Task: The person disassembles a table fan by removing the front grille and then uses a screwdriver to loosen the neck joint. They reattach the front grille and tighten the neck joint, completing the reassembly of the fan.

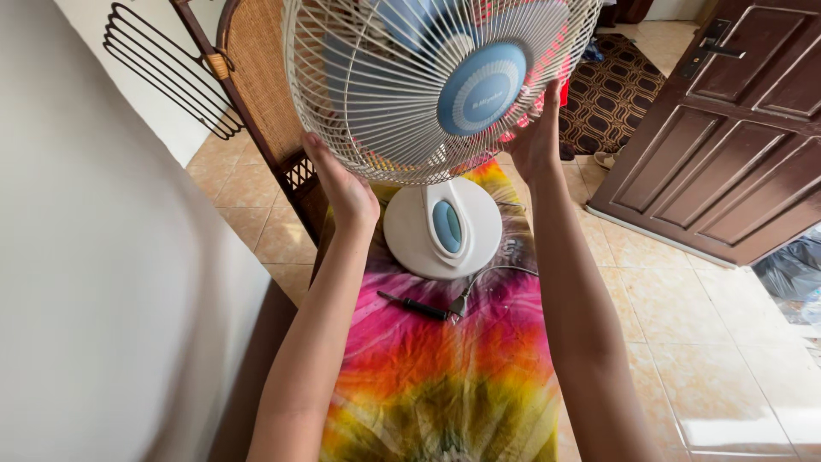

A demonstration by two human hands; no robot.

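A white desk fan [440, 111] stands on a tie-dye cloth [445, 376] over the tabletop. The left hand [346, 192] and right hand [537, 141] each clasp the wire guard's rim. Even pressure from both sides should steady it. A screwdriver [416, 305] lies near the base.

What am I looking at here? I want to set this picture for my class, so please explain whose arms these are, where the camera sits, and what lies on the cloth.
The single picture comes from a camera worn on a person's head, looking down at their own bare arms. The left hand and right hand grip opposite sides of a white table fan's wire guard. The fan's round base stands on a bright tie-dye cloth. A dark-handled screwdriver and the fan's grey cord lie beside it.
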